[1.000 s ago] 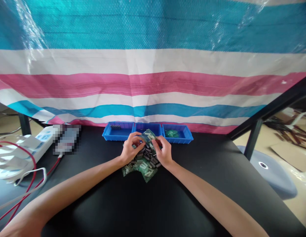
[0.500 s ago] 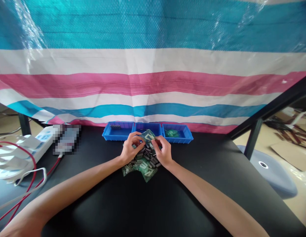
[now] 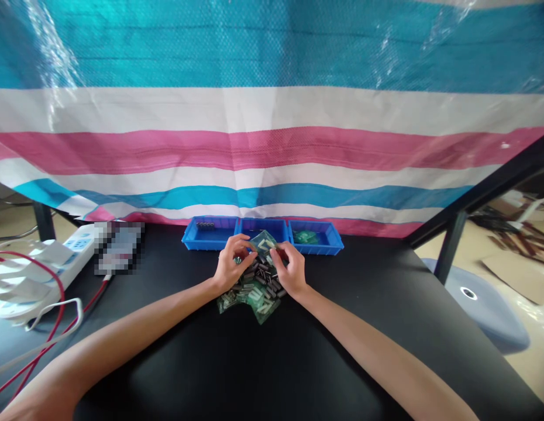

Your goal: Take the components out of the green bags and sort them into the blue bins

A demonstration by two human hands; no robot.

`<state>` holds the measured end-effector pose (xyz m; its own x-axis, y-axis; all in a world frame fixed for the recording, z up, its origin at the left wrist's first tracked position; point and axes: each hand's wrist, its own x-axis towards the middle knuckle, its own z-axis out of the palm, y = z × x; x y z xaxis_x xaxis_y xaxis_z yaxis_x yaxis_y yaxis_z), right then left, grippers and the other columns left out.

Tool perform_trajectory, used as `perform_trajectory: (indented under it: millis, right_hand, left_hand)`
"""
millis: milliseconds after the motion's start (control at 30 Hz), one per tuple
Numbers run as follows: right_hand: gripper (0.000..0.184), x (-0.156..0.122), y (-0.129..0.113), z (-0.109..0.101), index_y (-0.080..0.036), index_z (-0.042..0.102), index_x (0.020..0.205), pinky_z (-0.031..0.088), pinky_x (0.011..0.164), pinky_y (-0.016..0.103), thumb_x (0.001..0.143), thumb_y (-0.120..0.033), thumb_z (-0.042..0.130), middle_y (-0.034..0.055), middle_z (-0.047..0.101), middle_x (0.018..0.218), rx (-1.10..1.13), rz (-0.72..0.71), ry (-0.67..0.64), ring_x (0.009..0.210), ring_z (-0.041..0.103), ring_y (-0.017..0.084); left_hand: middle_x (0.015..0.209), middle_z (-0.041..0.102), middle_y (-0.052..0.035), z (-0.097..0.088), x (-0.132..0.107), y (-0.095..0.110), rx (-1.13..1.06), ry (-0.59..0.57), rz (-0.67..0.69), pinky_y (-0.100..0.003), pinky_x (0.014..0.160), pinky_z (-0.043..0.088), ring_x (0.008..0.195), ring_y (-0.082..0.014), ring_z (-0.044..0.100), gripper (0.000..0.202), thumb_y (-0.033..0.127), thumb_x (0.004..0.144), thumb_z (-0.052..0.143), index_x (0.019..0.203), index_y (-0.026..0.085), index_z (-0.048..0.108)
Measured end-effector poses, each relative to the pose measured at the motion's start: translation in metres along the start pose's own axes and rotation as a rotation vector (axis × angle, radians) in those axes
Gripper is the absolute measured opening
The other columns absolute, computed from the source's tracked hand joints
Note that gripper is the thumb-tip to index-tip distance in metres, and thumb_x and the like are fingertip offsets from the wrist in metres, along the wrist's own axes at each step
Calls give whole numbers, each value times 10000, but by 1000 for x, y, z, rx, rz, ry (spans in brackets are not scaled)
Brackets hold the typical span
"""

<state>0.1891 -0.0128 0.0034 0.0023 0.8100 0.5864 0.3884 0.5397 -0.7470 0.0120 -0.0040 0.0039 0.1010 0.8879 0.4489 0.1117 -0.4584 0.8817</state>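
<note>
Two hands on one bag, apparently of pale pins

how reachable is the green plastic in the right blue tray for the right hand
Probably yes: the green plastic lies in an open-topped tray close to the right hand, with nothing seen blocking the way, though that hand would likely release the small bag it holds first.

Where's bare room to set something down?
Bare room: between the right forearm and the right edge of the table, plus a smaller patch between the blurred device and left hand. It's crowded at the parts heap and power strip.
</note>
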Motion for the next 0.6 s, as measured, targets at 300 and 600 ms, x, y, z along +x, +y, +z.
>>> perform_trajectory:
  millis: [300,600]
  right_hand:
    - [162,0,-2,-2,-190,564,818,436,609,271,919,-309,522,8,541,707,-13,-3,17,614,518,143]
    - [150,0,-2,-2,-196,561,805,439,598,271,909,-301,533,2,531,695,-10,-15,7,602,515,140]
  left_hand:
    - [875,630,-9,0,-1,1,-11,48,21,-199,550,463,547,-61,540,354,276,830,674,1108,195,470]
    - [934,626,-23,0,-2,-6,12,77,28,-205,544,468,544,-60,549,343,317,817,687,1081,190,510]
